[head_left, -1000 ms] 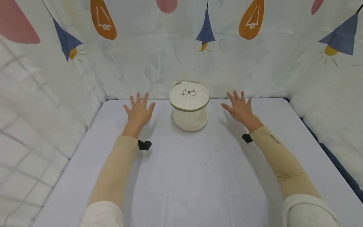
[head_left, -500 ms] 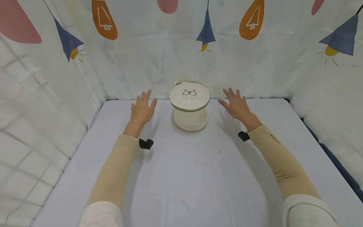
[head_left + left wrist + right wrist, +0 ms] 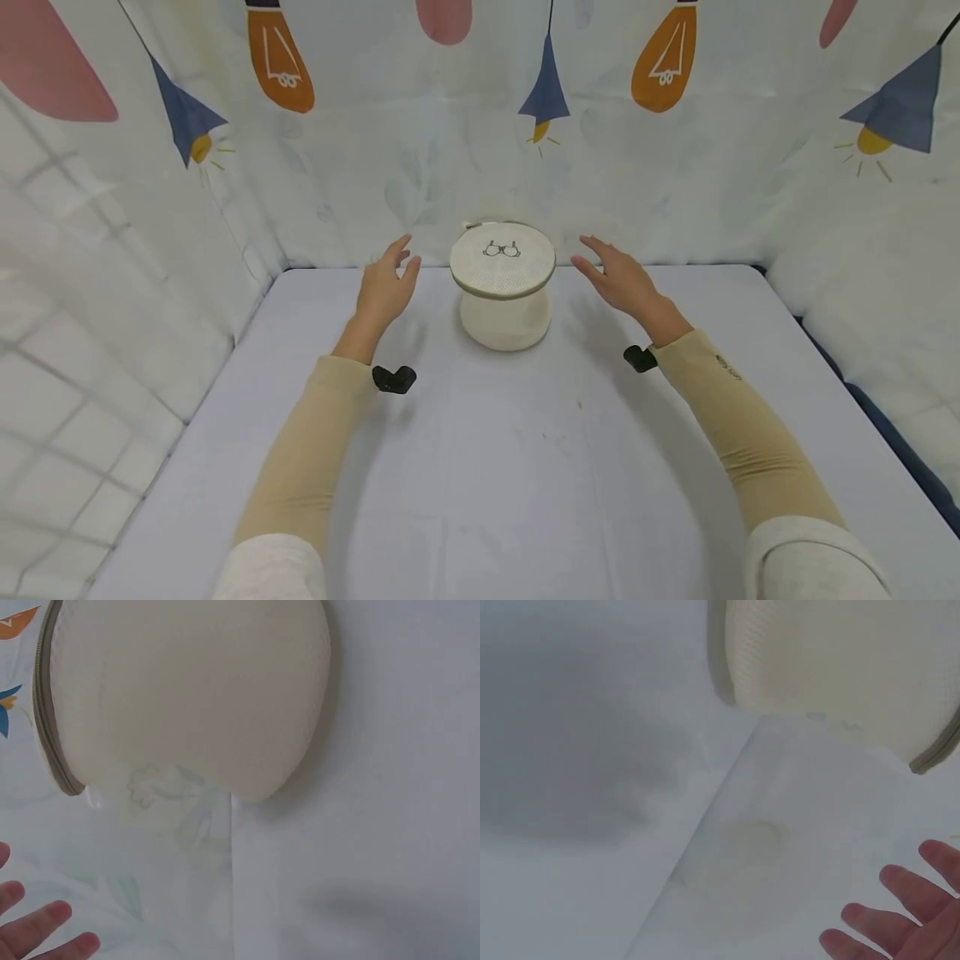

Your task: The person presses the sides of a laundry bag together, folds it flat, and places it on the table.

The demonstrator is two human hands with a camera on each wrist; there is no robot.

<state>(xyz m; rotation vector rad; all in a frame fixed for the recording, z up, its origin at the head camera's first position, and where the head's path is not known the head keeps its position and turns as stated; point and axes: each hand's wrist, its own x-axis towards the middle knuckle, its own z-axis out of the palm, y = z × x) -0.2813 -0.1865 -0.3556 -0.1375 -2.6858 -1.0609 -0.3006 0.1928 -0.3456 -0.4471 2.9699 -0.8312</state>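
Observation:
A cream round mesh wash bag [image 3: 503,287] with a zip round its top rim and a small bra drawing on its lid stands upright at the back middle of the table; it also fills the left wrist view [image 3: 187,690] and the right wrist view [image 3: 840,660]. My left hand [image 3: 386,283] hovers just left of it, fingers straight, apart from it. To the bag's right my right hand [image 3: 618,279] is raised likewise, fingers extended, holding nothing. Fingertips [image 3: 45,926] show at the left wrist view's bottom corner, and fingertips [image 3: 900,915] at the right wrist view's.
The table [image 3: 480,467] has a pale lilac cover. Printed cloth walls [image 3: 420,142] with lamp and bulb patterns close in the back and both sides. A dark edge [image 3: 900,442] runs along the table's right side. Small black wrist mounts [image 3: 395,379] sit at both sleeves.
Both hands have lifted off the table and moved inward toward the wash bag, turning their palms to face it. The bag has not moved.

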